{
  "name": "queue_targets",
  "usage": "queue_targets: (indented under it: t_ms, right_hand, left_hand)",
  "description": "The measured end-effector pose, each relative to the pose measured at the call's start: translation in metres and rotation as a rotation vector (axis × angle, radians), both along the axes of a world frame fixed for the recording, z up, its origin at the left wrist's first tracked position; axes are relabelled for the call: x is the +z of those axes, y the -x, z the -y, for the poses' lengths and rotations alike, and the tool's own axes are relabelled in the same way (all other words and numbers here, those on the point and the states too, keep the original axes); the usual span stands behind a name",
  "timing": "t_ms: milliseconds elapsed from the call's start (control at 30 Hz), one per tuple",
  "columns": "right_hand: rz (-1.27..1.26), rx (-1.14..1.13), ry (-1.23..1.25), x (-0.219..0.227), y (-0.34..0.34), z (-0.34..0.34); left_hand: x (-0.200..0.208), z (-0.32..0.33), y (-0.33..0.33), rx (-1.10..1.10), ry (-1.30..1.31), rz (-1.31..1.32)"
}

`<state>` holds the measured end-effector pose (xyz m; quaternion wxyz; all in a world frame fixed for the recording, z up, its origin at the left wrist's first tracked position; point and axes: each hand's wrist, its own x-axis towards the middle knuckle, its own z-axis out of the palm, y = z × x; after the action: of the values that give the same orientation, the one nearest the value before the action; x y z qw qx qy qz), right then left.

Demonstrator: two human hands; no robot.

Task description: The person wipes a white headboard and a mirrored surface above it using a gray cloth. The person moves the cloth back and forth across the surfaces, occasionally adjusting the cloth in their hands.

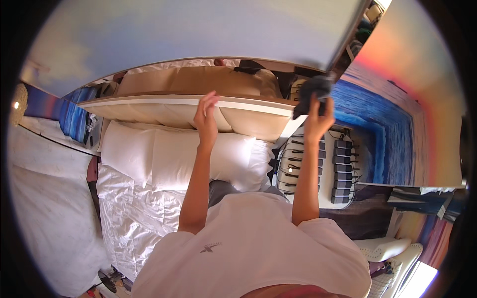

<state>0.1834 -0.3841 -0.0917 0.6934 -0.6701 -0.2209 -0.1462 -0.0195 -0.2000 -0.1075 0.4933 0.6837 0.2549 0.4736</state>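
My right hand (319, 120) is closed on a dark cloth (314, 92), raised at the right end of the headboard (247, 119). The cloth bunches above my fingers, in front of the lower right corner of a large pale blue panel (198, 37); whether it touches the panel I cannot tell. My left hand (206, 119) is up in front of the headboard's white top edge, fingers loosely apart and nothing in them. Behind that edge, a mirror strip (198, 82) reflects the beige headboard and bedding.
White pillows (184, 154) and a shiny white sheet (136, 213) cover the bed below my left arm. To the right, a white bedside top (328, 193) carries rows of several black devices (341, 171) with cables. A sea-and-sunset picture (392, 129) covers the right wall.
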Motion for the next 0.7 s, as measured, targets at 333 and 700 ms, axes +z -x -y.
queue_targets:
  t_ms: [333,700]
  right_hand:
    - [0.179,-0.322,-0.054,0.034,0.006,-0.051]
    - [0.435,0.158,0.005,0.050,0.162,-0.262]
  left_hand:
    - [0.019,-0.018,0.023,-0.405,0.112,-0.114]
    - [0.034,-0.122,0.108,-0.366,0.126,-0.161]
